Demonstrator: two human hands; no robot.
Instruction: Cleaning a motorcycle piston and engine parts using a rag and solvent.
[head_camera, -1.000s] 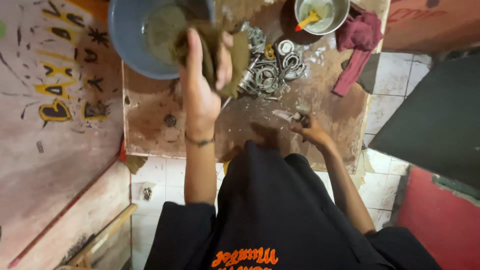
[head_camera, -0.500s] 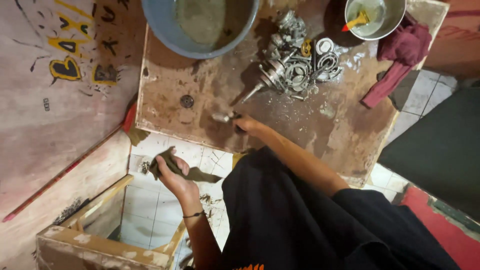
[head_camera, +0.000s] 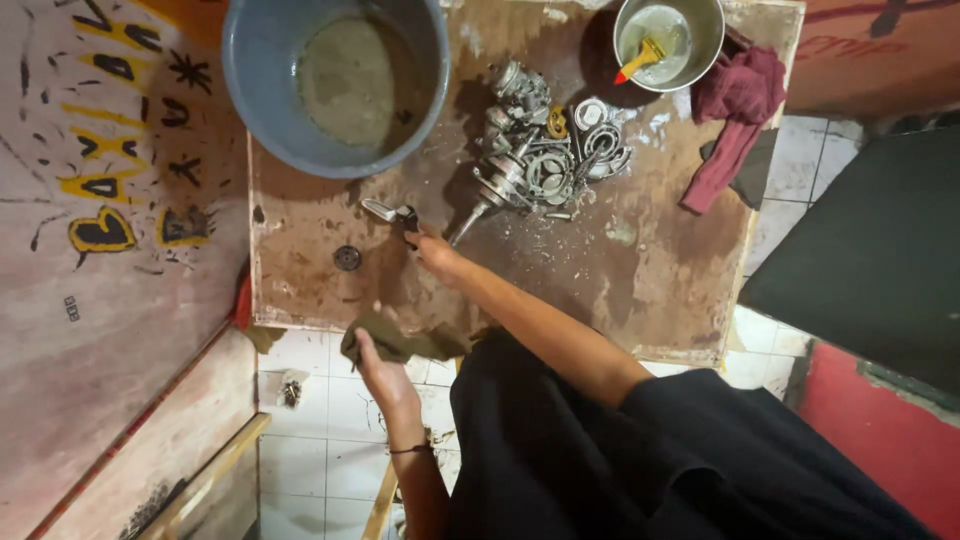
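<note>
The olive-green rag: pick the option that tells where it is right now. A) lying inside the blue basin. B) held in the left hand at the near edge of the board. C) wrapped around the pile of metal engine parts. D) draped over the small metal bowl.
B: the olive-green rag is gripped by the left hand at the near edge of the wooden board, apart from the blue basin.

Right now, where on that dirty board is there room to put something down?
The bare patch of the wooden board lies below the pile of metal engine parts and left of the red rag. A smaller patch sits below the blue basin, around the small round washer. The top is crowded: basin, parts, metal bowl.
</note>
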